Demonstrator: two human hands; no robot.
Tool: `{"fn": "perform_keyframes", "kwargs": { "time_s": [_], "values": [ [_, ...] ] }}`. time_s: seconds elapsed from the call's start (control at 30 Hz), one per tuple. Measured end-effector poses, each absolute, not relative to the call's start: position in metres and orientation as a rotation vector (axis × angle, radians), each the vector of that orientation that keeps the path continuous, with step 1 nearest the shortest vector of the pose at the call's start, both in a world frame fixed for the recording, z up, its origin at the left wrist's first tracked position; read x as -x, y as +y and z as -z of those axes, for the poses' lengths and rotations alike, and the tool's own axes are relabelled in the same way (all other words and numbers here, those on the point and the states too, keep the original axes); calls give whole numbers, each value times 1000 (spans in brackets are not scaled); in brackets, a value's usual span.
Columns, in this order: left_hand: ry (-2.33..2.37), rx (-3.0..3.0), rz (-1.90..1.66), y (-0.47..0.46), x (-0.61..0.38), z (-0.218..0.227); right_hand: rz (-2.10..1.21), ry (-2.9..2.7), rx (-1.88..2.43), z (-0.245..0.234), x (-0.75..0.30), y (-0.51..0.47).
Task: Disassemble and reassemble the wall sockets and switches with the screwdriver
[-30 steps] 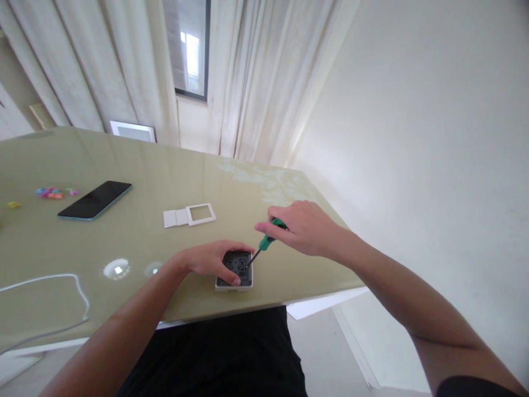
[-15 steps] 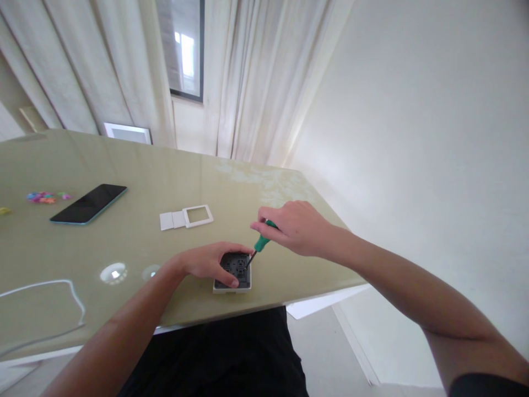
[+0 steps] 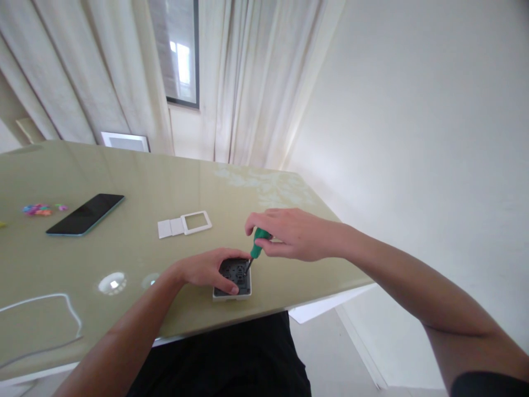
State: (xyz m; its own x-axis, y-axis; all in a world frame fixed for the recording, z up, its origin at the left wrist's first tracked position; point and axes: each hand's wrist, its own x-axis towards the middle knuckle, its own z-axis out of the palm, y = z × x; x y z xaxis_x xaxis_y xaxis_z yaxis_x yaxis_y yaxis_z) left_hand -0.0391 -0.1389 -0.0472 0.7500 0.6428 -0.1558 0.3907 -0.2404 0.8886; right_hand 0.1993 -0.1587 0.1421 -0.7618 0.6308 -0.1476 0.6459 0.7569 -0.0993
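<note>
A square wall-switch body (image 3: 235, 279), dark inside with a white rim, lies near the front edge of the glossy olive table (image 3: 136, 182). My left hand (image 3: 206, 268) clasps its left side, thumb and fingers curled round it. My right hand (image 3: 289, 232) is closed round a green-handled screwdriver (image 3: 257, 248). The screwdriver's dark tip points down into the right part of the switch body.
A white frame with two white rocker plates (image 3: 184, 224) lies just beyond the switch. Farther left lie a black phone (image 3: 85, 214) and some small coloured bits (image 3: 38, 209). The table's right edge drops to a white floor; curtains hang behind.
My right hand has rolled over the screwdriver handle, covering more of it, with the tip staying in the switch body. The view has shifted slightly; my left hand keeps its hold.
</note>
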Motion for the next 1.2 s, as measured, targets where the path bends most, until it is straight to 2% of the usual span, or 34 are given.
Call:
{"fn": "perform_keyframes", "kwargs": {
  "time_s": [0.1,0.2,0.27,0.43,0.5,0.63,0.83,1.03,1.2],
  "values": [
    [808,-1870,-288,-139,40,48,271,2867,-953,-145,-199,-160],
    [796,-1866,-287,-139,39,47,-25,2723,-1249,-143,-194,-160],
    [792,-1863,-288,-139,39,47,-113,2689,-1301,-141,-192,-158],
    [789,-1856,-282,-138,39,49,234,2943,-809,-144,-197,-154],
    [794,-1857,-283,-139,39,49,231,2932,-877,-145,-197,-155],
    [807,-1858,-273,-139,39,48,-59,2741,-1268,-142,-195,-154],
    [816,-1883,-275,-139,39,49,278,2919,-893,-146,-195,-160],
    [819,-1877,-264,-138,40,50,-65,2752,-1277,-141,-192,-162],
    [796,-1879,-272,-138,40,51,350,2966,-849,-142,-198,-156]
  ]
}}
